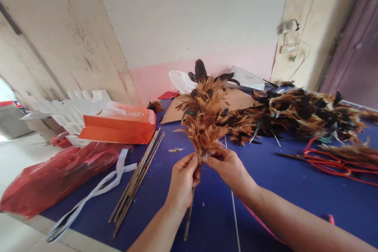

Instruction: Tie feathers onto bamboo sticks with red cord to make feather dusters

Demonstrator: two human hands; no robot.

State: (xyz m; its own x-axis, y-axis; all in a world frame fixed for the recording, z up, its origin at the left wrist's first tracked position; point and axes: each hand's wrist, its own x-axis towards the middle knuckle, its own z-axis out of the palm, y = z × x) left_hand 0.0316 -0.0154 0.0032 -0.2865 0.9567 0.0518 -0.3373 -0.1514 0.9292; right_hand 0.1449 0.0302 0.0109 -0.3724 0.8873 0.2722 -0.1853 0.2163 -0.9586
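A feather duster [206, 122] with brown and dark feathers on a thin stick [189, 220] stands upright in front of me. My left hand [182, 181] is closed round the stick just under the feathers. With thumb and fingers together, my right hand [232, 169] pinches at the base of the feathers, touching my left fingertips. Whether its fingers also hold a loose feather or a thread is hidden. From beneath my right forearm a pink cord [262, 224] runs towards the table's near side.
Loose feathers [304, 114] lie heaped at the right, near scissors [292, 156] and red cord [330, 163]. Several thin sticks [137, 181], white straps [97, 193], an orange bag [121, 126] and a red plastic bag [62, 177] are at the left. Cardboard [174, 112] lies behind the duster.
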